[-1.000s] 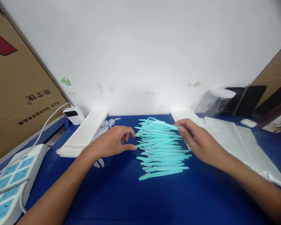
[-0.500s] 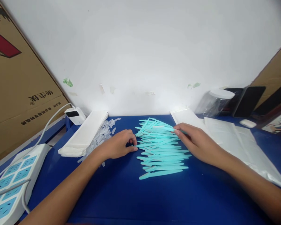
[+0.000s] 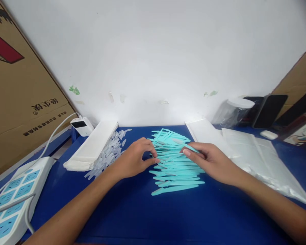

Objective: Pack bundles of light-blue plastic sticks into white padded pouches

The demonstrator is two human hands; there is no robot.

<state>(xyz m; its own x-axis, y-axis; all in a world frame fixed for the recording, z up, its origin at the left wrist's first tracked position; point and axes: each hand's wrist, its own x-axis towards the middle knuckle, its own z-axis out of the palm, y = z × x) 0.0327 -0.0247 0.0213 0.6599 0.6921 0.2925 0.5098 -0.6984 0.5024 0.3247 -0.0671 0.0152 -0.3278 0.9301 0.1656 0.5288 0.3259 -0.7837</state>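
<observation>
Two bare hands work over a blue table (image 3: pixel 153 217) set against a white wall (image 3: pixel 153 61). A loose pile of turquoise eyebrow razors (image 3: pixel 180 167) lies at the middle, most of them pointing left to right. The right hand (image 3: pixel 214 160) pinches one razor (image 3: pixel 190 147) between thumb and fingers, above the pile's right side; half a second ago, it held a razor farther right, at the pile's far edge. The left hand (image 3: pixel 140 156) has moved rightward, from the pile's left edge to over the razors' left ends. Its thumb and fingertips are close together, but whether they grip a razor cannot be told. The two hands are now nearer each other, though apart.

To the left, small translucent plastic caps (image 3: pixel 109 151) lie scattered beside a long white packet (image 3: pixel 91 146); both have stayed put. To the right, flat silvery-white bags (image 3: pixel 260 160) are likewise unmoved, near a clear lidded jar (image 3: pixel 229 112).
</observation>
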